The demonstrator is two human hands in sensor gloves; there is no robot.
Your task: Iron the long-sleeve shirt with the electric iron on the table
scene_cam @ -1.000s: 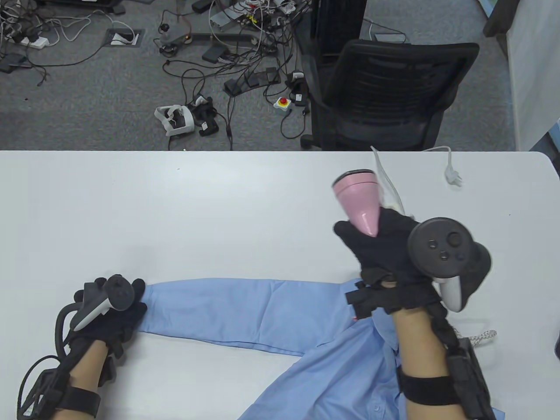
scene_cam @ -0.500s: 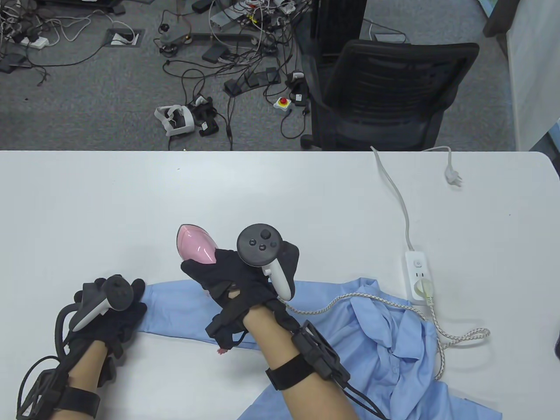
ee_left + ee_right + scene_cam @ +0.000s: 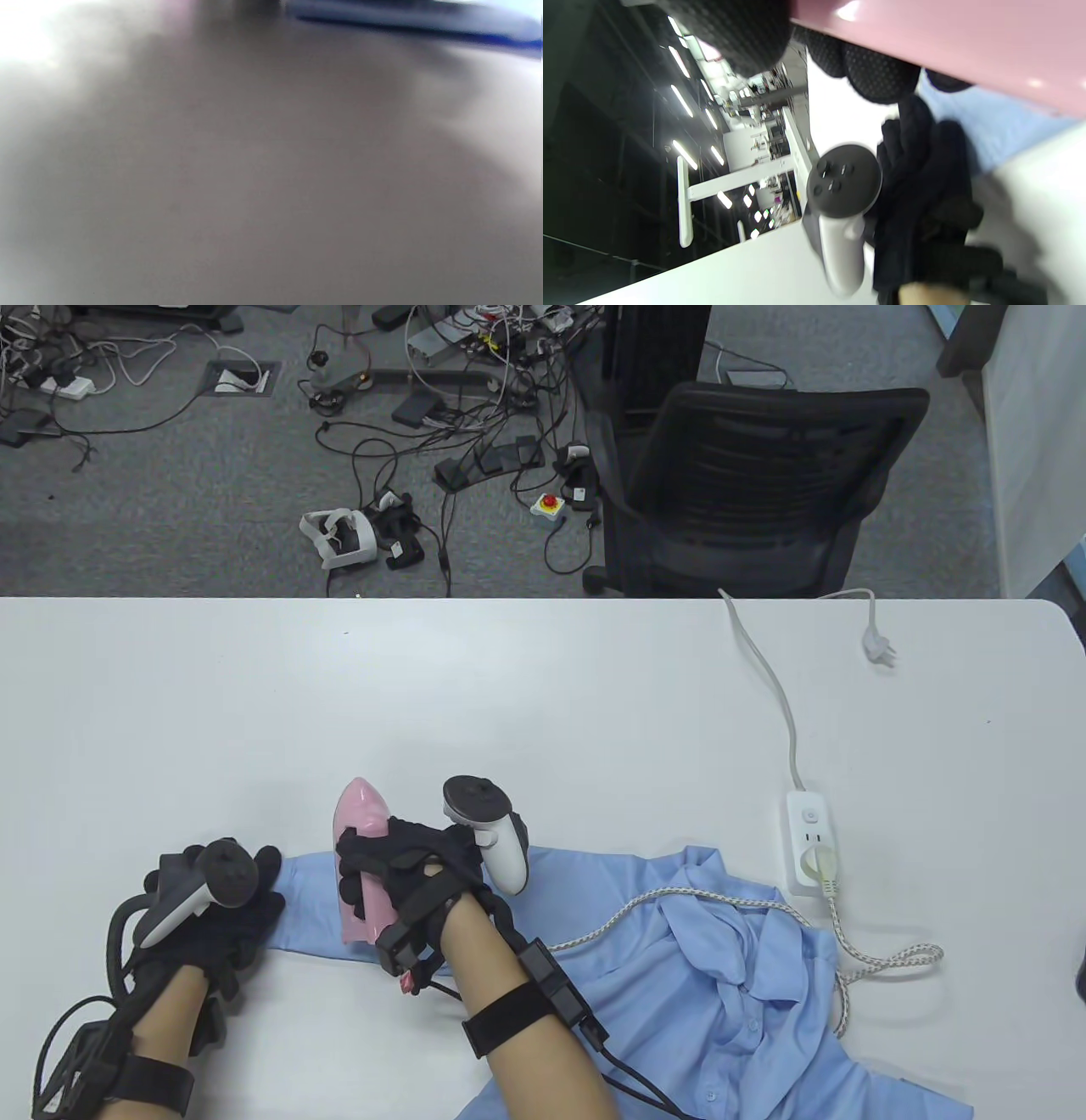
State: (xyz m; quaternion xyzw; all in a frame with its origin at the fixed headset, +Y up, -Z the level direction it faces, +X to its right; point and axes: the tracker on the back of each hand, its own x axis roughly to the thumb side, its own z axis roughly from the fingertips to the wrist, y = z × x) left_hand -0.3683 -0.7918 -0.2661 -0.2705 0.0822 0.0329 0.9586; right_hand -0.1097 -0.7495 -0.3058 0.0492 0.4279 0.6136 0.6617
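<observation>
So here I've got my left hand [image 3: 222,909] planted on the sleeve cuff near the table's front-left corner. That's just to pin the shirt [image 3: 594,933] so the fabric doesn't drag along with the iron. From the table view the fingers look flattish on the cloth, but the tracker covers most of them, so I can't honestly tell if they're pinching or only pressing. The left wrist view is pure blur, no help.

My right hand [image 3: 399,865] is wrapped around the iron [image 3: 361,865], fingers curled over the pink body. The iron sits across the sleeve, nose pointing toward the far edge, just beside my left hand. The rest of the shirt is bunched up toward the front-right, with the cord [image 3: 645,903] trailing over it to the power strip [image 3: 812,840].
</observation>
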